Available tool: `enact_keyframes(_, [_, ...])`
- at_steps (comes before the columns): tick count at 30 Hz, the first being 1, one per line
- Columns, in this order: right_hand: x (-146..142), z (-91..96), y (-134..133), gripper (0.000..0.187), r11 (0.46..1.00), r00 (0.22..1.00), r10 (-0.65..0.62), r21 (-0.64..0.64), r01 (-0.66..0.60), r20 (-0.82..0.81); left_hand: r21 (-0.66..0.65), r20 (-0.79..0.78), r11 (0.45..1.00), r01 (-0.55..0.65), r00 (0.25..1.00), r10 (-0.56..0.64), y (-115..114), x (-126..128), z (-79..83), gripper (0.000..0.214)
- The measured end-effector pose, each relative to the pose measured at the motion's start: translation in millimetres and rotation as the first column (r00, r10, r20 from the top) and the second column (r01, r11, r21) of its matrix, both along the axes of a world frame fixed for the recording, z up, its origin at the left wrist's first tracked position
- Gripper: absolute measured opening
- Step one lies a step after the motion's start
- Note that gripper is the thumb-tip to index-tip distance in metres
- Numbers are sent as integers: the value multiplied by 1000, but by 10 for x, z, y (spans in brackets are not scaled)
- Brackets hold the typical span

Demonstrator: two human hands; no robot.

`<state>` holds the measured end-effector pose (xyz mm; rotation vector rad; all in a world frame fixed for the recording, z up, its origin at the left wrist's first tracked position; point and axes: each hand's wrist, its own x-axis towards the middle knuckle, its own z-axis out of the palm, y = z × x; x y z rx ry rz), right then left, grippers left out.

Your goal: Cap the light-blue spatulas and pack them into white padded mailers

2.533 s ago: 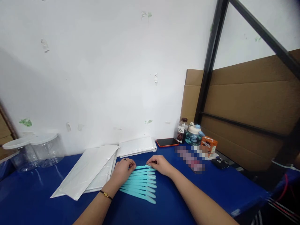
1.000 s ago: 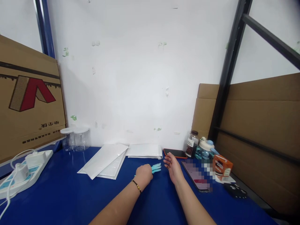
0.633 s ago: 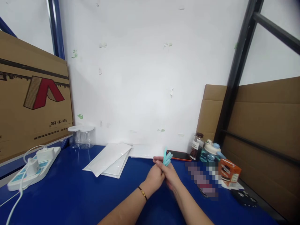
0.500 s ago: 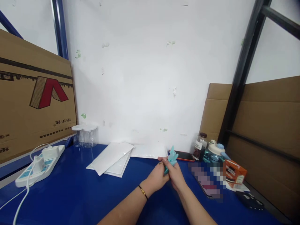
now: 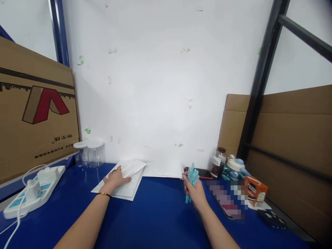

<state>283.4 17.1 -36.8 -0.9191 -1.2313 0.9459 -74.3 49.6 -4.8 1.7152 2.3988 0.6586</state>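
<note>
My left hand (image 5: 115, 180) lies over the white, flat envelope-like sheets (image 5: 134, 168) at the left of the blue table, its fingers spread across the top one. Whether any finger reaches under that sheet is hidden. In my right hand (image 5: 195, 191), near the table's middle, is a turquoise bundle (image 5: 193, 175) of thin pieces, held upright. Its several tips stick up above the fingers and its lower ends show below them; I cannot make out its exact kind. More white sheets (image 5: 163, 170) lie against the wall, between my two hands.
Two clear lidded jars (image 5: 95, 155) and a white power strip (image 5: 49, 188) with plugs stand at left. At right are a phone (image 5: 204, 173), a brown-capped bottle (image 5: 218, 162), a teal water bottle (image 5: 232, 169), an orange box (image 5: 256, 190) and a dark pouch (image 5: 271, 219). Cardboard flanks both sides.
My hands, together around the turquoise bundle before, have parted. The left let go and moved left onto the white sheets; the right keeps the bundle. The view has shifted slightly.
</note>
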Motion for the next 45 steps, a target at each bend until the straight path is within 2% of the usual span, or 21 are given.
enact_keyframes(3, [41, -12, 10, 32, 999, 996, -37, -17, 39, 84, 71, 129, 997, 33, 991, -42, -113, 39, 245, 87])
enact_keyframes(4, [42, 4, 8, 31, 998, 995, -42, -34, 45, 94, 104, 245, 990, 93, 963, -116, -179, 75, 347, 85])
enact_keyframes(5, [34, 42, -3, 31, 998, 997, -39, -51, 43, 71, 128, 397, 979, 160, 896, -199, -258, 120, 441, 82])
enact_keyframes(6, [17, 110, -26, 31, 998, 999, -32, -60, 33, 11, 159, 566, 953, 259, 767, -303, -349, 173, 517, 76])
enact_keyframes(7, [-8, 213, -63, 32, 998, 997, -18, -62, 13, -78, 159, 723, 923, 350, 596, -350, -446, 235, 566, 71])
enact_keyframes(9, [-78, 520, -190, 33, 998, 957, 64, -3, -68, -282, 126, 910, 847, 516, 279, -306, -642, 385, 574, 64])
enact_keyframes(10, [-123, 711, -276, 33, 991, 925, 130, 38, -125, -358, 134, 949, 800, 584, 156, -273, -731, 472, 535, 60])
enact_keyframes(12, [-235, 1110, -472, 32, 967, 857, 250, 76, -242, -451, 204, 970, 740, 641, -29, -242, -878, 659, 407, 54])
enact_keyframes(15, [-450, 1574, -711, 31, 918, 794, 385, 110, -380, -471, 267, 963, 649, 712, -172, -208, -1033, 922, 205, 55])
enact_keyframes(18, [-625, 1759, -775, 32, 925, 809, 378, 148, -350, -450, 300, 954, 526, 796, -259, -153, -1157, 1084, 83, 58])
enact_keyframes(20, [-665, 1776, -747, 33, 939, 821, 344, 163, -303, -455, 334, 942, 455, 826, -310, -129, -1231, 1119, 35, 57])
enact_keyframes(22, [-649, 1771, -710, 33, 946, 823, 324, 161, -281, -467, 367, 929, 416, 832, -347, -126, -1292, 1113, -5, 55])
enact_keyframes(25, [-591, 1773, -702, 34, 949, 824, 314, 141, -282, -471, 395, 918, 397, 828, -371, -140, -1353, 1078, -46, 57])
enact_keyframes(28, [-551, 1776, -756, 33, 953, 857, 299, 92, -288, -420, 412, 911, 394, 821, -379, -164, -1385, 1070, -39, 59])
enact_keyframes(32, [-506, 1759, -861, 35, 931, 920, 357, -18, -365, -159, 447, 894, 382, 809, -411, -176, -1400, 1121, 22, 57])
enact_keyframes(35, [-448, 1770, -929, 37, 896, 897, 441, -63, -439, 22, 463, 886, 371, 805, -431, -170, -1401, 1176, 68, 61])
enact_keyframes(41, [-261, 1953, -1049, 30, 846, 822, 527, -48, -530, 217, 424, 905, 337, 840, -391, -166, -1441, 1304, 192, 63])
enact_keyframes(43, [-190, 2041, -1081, 30, 839, 796, 536, -69, -540, 280, 449, 893, 314, 836, -422, -155, -1430, 1355, 196, 64])
enact_keyframes(45, [-135, 2111, -1096, 34, 855, 794, 502, -62, -514, 343, 496, 868, 299, 815, -475, -147, -1390, 1403, 164, 62])
